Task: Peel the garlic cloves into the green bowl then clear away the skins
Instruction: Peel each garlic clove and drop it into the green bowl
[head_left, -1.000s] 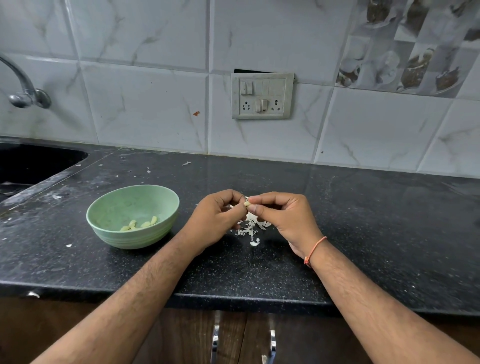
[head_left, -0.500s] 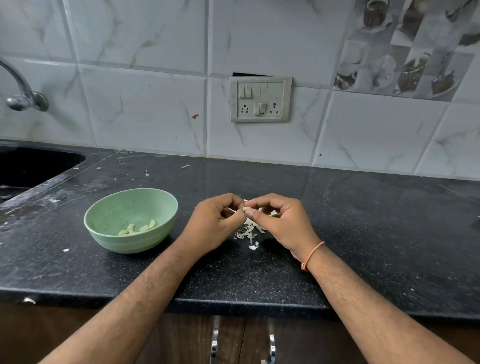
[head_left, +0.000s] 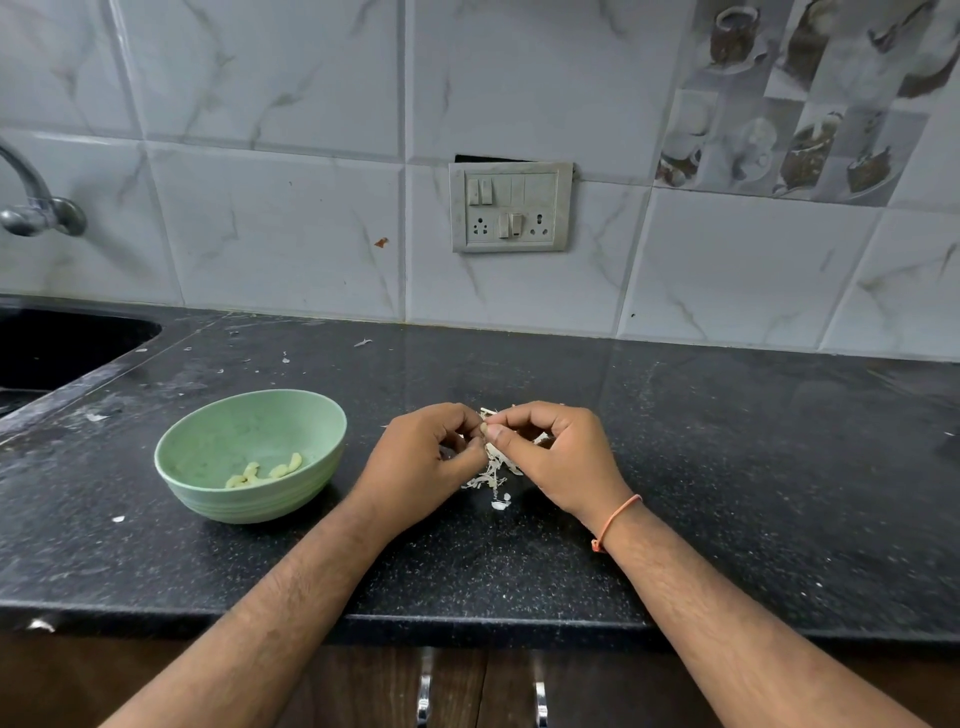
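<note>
Head view shows both hands meeting over a small heap of skins on the black desk, just right of the green bowl. Between the fingertips sits a garlic clove, mostly hidden; only a pale tip shows. The left hand has its fingers curled in and pinches the clove from the left, while the right hand pinches it from the right with thumb and forefinger, the other fingers arched above. Both wrists hang low near the desk, forearms converging from the near edge, and an orange thread circles the right wrist.

To do this step well, I judge the left hand should hold the clove steady while the right nail catches the loose skin at the tip and draws it off in strips, so that the flakes drop onto the heap and not across the desk. A light pinch would spare the flesh from bruising. Once bare, the clove belongs with the peeled cloves already lying in the bowl's bottom; the skins wait for clearing afterwards.
</note>
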